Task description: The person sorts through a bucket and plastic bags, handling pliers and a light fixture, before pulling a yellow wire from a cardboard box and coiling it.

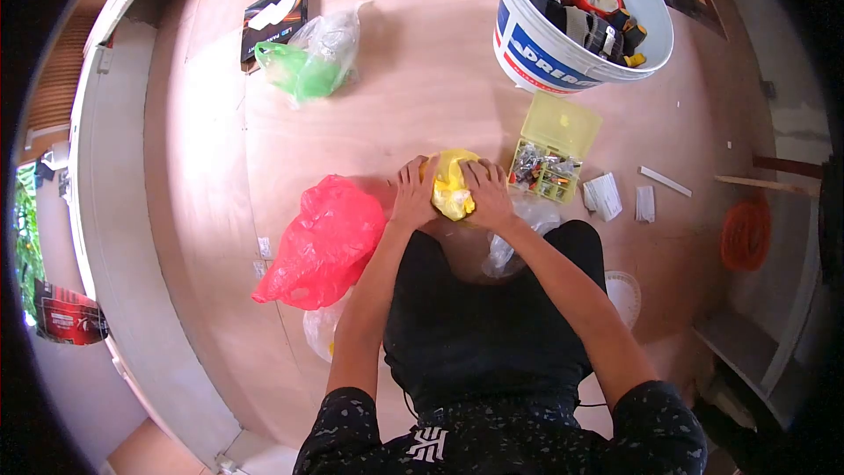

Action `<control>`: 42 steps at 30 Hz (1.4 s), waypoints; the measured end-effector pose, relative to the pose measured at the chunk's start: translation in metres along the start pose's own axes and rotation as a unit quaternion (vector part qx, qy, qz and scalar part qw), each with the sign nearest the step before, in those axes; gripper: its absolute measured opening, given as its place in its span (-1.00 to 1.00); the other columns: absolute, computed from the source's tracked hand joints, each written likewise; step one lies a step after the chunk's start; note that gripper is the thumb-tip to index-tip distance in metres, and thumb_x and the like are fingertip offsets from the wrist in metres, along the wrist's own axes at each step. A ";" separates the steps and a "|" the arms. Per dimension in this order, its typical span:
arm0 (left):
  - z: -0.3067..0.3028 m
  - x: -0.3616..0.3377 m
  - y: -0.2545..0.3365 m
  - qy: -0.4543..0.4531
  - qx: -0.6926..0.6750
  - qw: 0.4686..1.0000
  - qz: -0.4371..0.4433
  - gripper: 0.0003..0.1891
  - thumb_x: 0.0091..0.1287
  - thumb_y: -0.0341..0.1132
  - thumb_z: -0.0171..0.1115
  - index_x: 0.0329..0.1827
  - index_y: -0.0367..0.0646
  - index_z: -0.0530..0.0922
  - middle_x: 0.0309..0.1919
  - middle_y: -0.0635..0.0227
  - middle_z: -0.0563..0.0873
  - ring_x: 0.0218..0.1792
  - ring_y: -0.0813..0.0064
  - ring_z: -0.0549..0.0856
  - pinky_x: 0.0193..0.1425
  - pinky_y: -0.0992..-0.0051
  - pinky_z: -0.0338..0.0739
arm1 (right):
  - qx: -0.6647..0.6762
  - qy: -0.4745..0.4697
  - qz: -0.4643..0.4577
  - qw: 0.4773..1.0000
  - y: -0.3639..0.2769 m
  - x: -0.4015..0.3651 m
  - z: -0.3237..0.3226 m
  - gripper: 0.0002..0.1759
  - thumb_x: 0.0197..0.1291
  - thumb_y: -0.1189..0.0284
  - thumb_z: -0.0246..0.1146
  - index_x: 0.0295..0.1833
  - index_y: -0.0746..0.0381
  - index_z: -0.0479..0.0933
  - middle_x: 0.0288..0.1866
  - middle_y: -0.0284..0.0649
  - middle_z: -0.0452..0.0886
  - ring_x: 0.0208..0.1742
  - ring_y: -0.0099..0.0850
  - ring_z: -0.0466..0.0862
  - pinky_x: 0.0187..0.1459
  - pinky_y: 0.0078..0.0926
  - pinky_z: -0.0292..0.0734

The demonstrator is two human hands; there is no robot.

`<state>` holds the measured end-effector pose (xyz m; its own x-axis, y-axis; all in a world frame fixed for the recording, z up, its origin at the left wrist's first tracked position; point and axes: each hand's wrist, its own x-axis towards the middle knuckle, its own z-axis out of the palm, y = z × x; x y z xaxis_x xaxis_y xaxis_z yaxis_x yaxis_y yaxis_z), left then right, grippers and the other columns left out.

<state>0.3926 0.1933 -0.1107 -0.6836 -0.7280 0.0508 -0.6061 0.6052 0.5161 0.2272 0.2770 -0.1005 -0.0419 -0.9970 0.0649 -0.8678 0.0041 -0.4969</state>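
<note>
A crumpled yellow plastic bag [454, 186] with a whitish patch lies on the floor in front of my knees. My left hand [414, 193] presses in from its left side, fingers curved against it. From the other side my right hand [489, 193] grips it too, so the bag is squeezed between both hands. What the bag contains is hidden. Left of my left forearm rests a puffed red plastic bag [325, 242]. A clear plastic bag [523, 229] lies under and beside my right wrist. Just beyond my right hand, a yellow compartment box [556, 132] stands open, holding small assorted parts.
A white bucket [545, 57] full of tools stands at the far right. Farther left are a green and clear bag [308, 66] and a black box [274, 22]. Folded papers [602, 196] and a white strip [665, 181] lie right. An orange coil [745, 233] is near the right wall.
</note>
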 end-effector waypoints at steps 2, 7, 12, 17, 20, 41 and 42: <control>0.003 0.004 -0.008 -0.060 0.057 0.996 0.029 -0.31 -0.04 -0.33 0.24 0.26 -0.13 0.27 0.21 0.06 0.24 0.19 0.00 0.26 0.23 0.13 0.19 | -0.010 -0.035 -0.016 0.999 -0.001 0.000 0.002 -0.22 -0.21 0.22 0.33 0.19 0.25 0.27 0.19 -0.06 0.31 0.25 -0.04 0.27 0.29 0.02 0.04; 0.014 0.011 -0.019 -0.019 0.090 0.989 0.114 -0.56 0.00 -0.45 0.14 0.03 -0.09 0.42 0.09 0.24 0.43 0.11 0.13 0.37 0.20 0.21 0.27 | -0.081 -0.105 -0.015 0.991 -0.003 0.008 0.009 -0.36 -0.07 0.46 0.17 0.22 0.33 0.23 0.31 0.07 0.23 0.19 -0.02 0.40 0.19 -0.13 0.30; -0.010 0.025 -0.018 -0.009 0.044 0.984 0.173 -0.62 -0.09 -0.46 0.21 -0.12 -0.07 0.54 -0.08 0.40 0.57 -0.04 0.31 0.53 0.01 0.31 0.46 | -0.016 -0.076 -0.102 0.992 0.012 0.020 0.000 -0.50 -0.03 0.47 0.14 0.12 0.26 0.37 0.23 -0.13 0.36 0.15 -0.19 0.43 0.16 -0.23 0.34; -0.027 0.038 0.010 -0.016 0.012 0.991 0.134 -0.68 -0.13 -0.51 0.24 -0.23 -0.07 0.62 -0.24 0.48 0.64 -0.23 0.43 0.62 -0.23 0.43 0.57 | 0.064 -0.019 -0.075 0.995 0.026 0.014 -0.015 -0.55 -0.08 0.40 0.22 0.03 0.22 0.44 0.11 -0.20 0.47 0.14 -0.24 0.46 0.08 -0.31 0.45; -0.063 0.065 0.057 0.036 -0.025 0.991 0.123 -0.69 -0.13 -0.53 0.23 -0.26 -0.07 0.62 -0.30 0.48 0.66 -0.32 0.42 0.64 -0.31 0.45 0.58 | 0.151 0.022 -0.045 0.987 0.022 0.015 -0.069 -0.48 -0.05 0.40 0.16 0.11 0.28 0.40 0.11 -0.18 0.47 0.10 -0.24 0.49 0.07 -0.32 0.46; -0.070 0.314 0.237 -0.009 -0.019 0.985 -0.172 -0.67 0.13 -0.35 0.16 -0.07 -0.32 0.42 -0.13 0.09 0.50 -0.02 0.03 0.48 0.05 0.11 0.37 | 0.005 0.421 0.228 0.878 0.176 0.032 -0.481 -0.72 0.15 0.46 0.23 -0.02 0.30 0.51 -0.08 -0.21 0.59 -0.04 -0.44 0.54 -0.02 -0.45 0.45; -0.070 0.305 0.245 -0.014 -0.032 0.991 -0.129 -0.62 0.09 -0.32 0.21 -0.07 -0.32 0.41 0.01 -0.01 0.43 0.04 -0.05 0.41 0.06 0.06 0.37 | 0.042 0.406 0.237 0.882 0.175 0.048 -0.481 -0.76 0.14 0.48 0.23 -0.06 0.30 0.52 -0.12 -0.21 0.61 -0.04 -0.46 0.54 -0.03 -0.47 0.45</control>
<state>0.0642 0.0974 0.0915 -0.5213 -0.8459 -0.1127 -0.7350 0.3779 0.5630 -0.1651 0.2672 0.2318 -0.7606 -0.5009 0.4130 -0.6186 0.3661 -0.6952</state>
